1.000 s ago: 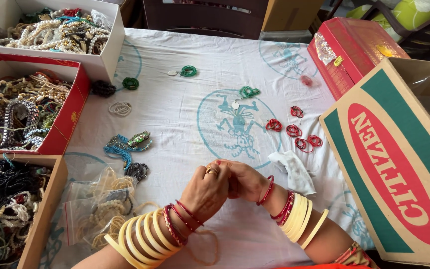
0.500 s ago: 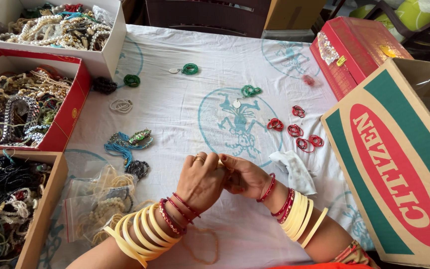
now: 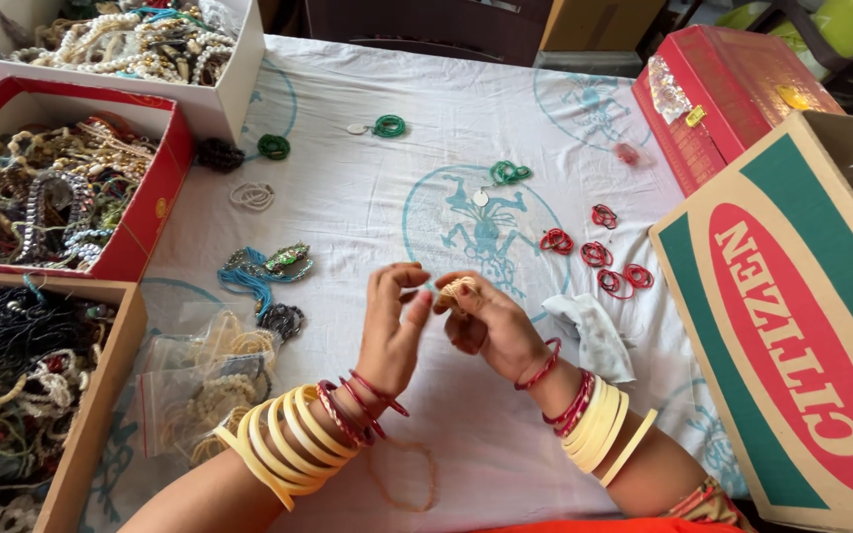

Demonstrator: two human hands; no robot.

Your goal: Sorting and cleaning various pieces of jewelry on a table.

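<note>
Above white printed cloth, left hand and right hand meet, fingertips pinching small cream beaded piece between them. Beyond: red rings, green rings, jewellery boxes.

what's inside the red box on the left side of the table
The red box holds a tangled heap of beaded necklaces and bracelets in cream, brown and silvery tones. The heap covers the bottom, so whatever lies underneath cannot be seen.
</note>
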